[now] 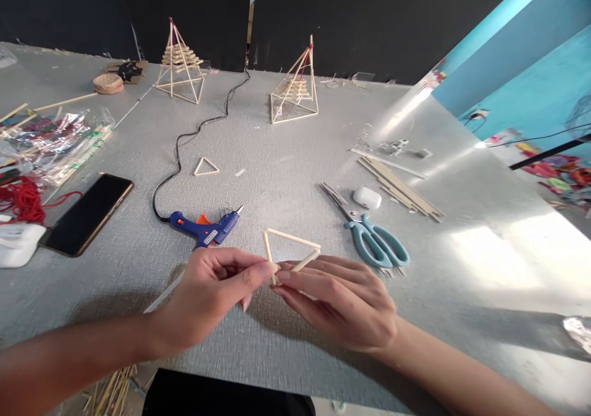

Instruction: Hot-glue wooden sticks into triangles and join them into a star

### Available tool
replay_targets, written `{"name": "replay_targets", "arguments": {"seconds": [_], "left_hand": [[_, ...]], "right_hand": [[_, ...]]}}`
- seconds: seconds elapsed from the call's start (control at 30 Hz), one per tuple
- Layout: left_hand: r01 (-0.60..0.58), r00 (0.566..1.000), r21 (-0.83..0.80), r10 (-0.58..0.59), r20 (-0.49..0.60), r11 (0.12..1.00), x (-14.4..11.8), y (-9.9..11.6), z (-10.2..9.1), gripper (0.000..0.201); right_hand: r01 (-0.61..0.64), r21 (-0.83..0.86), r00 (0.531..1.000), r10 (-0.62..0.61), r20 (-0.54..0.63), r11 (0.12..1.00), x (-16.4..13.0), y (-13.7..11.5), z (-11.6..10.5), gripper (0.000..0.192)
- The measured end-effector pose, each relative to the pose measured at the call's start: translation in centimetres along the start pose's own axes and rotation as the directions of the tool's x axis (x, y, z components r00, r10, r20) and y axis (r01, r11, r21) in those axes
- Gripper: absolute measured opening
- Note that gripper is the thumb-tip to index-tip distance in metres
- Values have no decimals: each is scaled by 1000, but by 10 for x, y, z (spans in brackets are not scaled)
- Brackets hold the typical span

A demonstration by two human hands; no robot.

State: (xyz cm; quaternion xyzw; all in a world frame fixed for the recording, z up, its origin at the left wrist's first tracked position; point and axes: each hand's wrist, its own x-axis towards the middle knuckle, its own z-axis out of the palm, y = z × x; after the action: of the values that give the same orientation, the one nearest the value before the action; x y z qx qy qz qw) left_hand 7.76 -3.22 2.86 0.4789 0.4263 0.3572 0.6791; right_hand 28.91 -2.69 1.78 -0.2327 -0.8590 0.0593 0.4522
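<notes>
Fingertips [265, 272] of the left hand [207, 296] meet those of the right hand [339, 302] at one spot, both pinching the near corner of a small stick triangle [290, 251], thumbs and forefingers closed on the joint where two thin sticks come together. The triangle is held just above the grey table [286, 157], near the front edge and about the middle of the scene, its far side running level and its open frame facing up and away. Just beyond the left hand lies a blue glue gun [207, 226], nozzle pointing right, its black cord [184, 139] snaking off toward the far side. To the right of the triangle rest teal-handled scissors [369, 234], blades pointing far-left, with a small white case [367, 197] just beside the blades and a bundle of loose sticks [401, 191] further right. Another, smaller triangle [205, 167] lies flat beyond the glue gun. On the far side stand two stick pyramids [180, 62], well apart from each other. Over on the left, a dark phone [87, 213] lies face up near red yarn [23, 197].
</notes>
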Motion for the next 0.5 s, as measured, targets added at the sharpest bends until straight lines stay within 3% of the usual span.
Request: {"name": "replay_targets", "arguments": {"seconds": [0.5], "left_hand": [[-11, 999, -5, 10, -35, 1000, 0, -1, 5, 23]], "right_hand": [[-1, -28, 1000, 1, 4, 1000, 2, -3, 0, 33]]}}
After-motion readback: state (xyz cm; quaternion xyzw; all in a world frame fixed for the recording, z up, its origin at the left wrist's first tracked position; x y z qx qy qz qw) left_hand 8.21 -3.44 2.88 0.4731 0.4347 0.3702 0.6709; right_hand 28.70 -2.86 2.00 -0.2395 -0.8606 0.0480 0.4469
